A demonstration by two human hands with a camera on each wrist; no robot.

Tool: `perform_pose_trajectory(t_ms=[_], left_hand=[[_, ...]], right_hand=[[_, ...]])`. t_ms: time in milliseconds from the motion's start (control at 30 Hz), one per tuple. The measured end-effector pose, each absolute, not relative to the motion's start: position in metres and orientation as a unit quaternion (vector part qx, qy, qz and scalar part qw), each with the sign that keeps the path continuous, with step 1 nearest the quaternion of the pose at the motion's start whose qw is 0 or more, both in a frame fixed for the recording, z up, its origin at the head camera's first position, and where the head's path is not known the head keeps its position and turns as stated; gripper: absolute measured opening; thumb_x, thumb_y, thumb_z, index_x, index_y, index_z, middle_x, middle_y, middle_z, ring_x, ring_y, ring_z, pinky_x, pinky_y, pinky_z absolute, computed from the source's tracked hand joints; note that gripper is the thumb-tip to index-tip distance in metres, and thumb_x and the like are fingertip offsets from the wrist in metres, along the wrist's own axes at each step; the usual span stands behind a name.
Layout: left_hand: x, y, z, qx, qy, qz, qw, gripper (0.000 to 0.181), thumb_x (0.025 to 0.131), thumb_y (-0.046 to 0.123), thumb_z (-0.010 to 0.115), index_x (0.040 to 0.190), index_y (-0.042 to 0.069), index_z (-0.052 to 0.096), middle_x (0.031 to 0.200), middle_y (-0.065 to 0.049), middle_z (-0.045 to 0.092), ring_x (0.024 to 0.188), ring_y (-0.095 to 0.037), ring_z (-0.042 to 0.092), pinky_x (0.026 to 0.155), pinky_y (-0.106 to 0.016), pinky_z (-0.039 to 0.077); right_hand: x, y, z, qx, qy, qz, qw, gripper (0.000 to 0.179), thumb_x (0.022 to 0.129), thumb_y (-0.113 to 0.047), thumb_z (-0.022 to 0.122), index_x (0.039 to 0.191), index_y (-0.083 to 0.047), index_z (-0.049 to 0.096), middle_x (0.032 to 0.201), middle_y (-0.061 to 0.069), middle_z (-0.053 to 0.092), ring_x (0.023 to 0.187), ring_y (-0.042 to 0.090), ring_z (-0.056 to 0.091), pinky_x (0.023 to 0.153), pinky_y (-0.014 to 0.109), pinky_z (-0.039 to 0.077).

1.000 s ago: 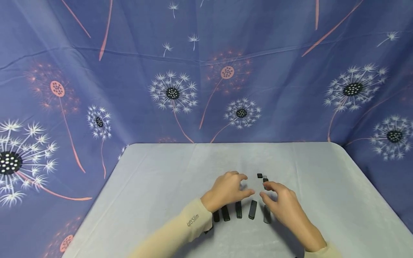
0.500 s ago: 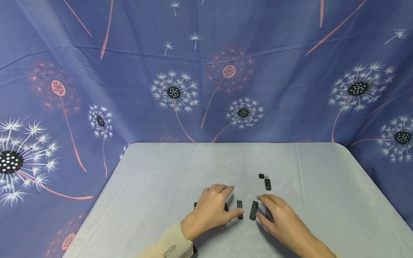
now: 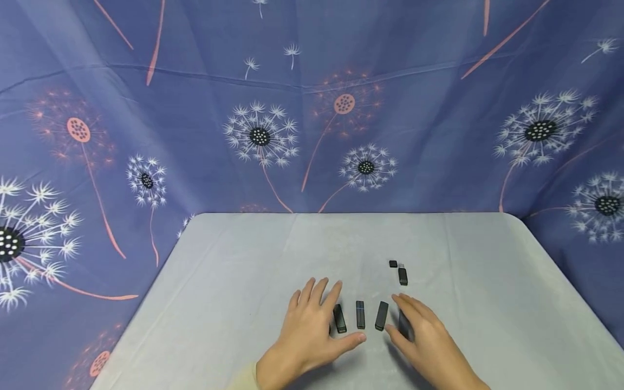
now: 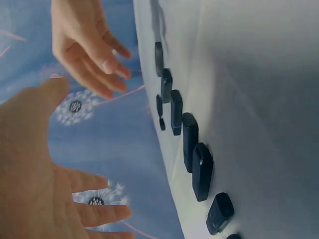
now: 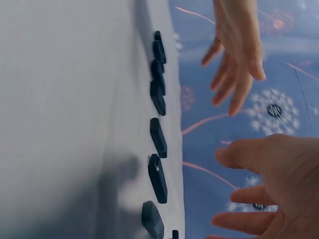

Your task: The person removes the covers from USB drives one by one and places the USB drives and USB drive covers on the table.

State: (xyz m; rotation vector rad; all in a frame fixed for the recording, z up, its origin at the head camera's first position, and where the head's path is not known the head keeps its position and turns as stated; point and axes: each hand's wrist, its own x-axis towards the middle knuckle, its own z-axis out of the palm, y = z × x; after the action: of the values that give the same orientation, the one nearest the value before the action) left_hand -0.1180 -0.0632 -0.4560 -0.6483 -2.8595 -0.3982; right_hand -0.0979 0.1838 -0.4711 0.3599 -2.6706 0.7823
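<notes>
An uncapped black USB stick [image 3: 402, 276] lies on the table with its metal plug pointing away, its small black cap [image 3: 392, 264] just left of the plug. Nearer the body, several dark USB sticks form a row, among them one with a blue line [image 3: 360, 319] and a plain black one [image 3: 382, 316]. My left hand [image 3: 308, 333] hovers over the row's left part with fingers spread, hiding some sticks in the head view. Over the right end hovers my right hand [image 3: 429, 338], fingers extended and holding nothing, partly covering a dark stick [image 3: 404, 324].
A pale grey cloth covers the table [image 3: 234, 260]. Behind its far edge hangs a blue curtain [image 3: 205, 119] with dandelion prints. In the left wrist view, another dark stick [image 4: 220, 213] lies at the row's left end.
My left hand has moved left and toward the body, its fingers spreading. My right hand has drawn back from the uncapped USB stick, which stays on the table beside its cap.
</notes>
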Motion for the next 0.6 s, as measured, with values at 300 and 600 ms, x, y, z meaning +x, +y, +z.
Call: perform_pose_trajectory(t_ms=[300,600], left_hand=[[-0.107,-0.073,-0.458,-0.177,-0.965,-0.18,0.07,0.101,0.083,0.091,0.045,0.159,0.025,0.04,0.156,-0.012,0.048,0.148,-0.045,0.038,0.109,-0.071,0.037],[-0.107,-0.087,-0.456,-0.159,-0.967,-0.186,0.071,0.101,0.083,0.089,0.05,0.161,0.026,0.038,0.161,-0.013,0.043,0.154,-0.043,0.027,0.115,-0.073,0.028]], right_hand=[[-0.092,0.182,-0.468,0.073,-0.927,0.314,0.193,0.06,0.08,-0.012,0.087,0.134,0.0,0.064,0.131,0.025,0.066,0.121,0.045,0.064,0.097,0.06,0.052],[-0.088,0.197,-0.461,0.067,-0.939,0.3,0.153,0.068,0.083,-0.024,0.086,0.14,0.0,0.059,0.135,0.024,0.064,0.125,0.045,0.061,0.098,0.062,0.05]])
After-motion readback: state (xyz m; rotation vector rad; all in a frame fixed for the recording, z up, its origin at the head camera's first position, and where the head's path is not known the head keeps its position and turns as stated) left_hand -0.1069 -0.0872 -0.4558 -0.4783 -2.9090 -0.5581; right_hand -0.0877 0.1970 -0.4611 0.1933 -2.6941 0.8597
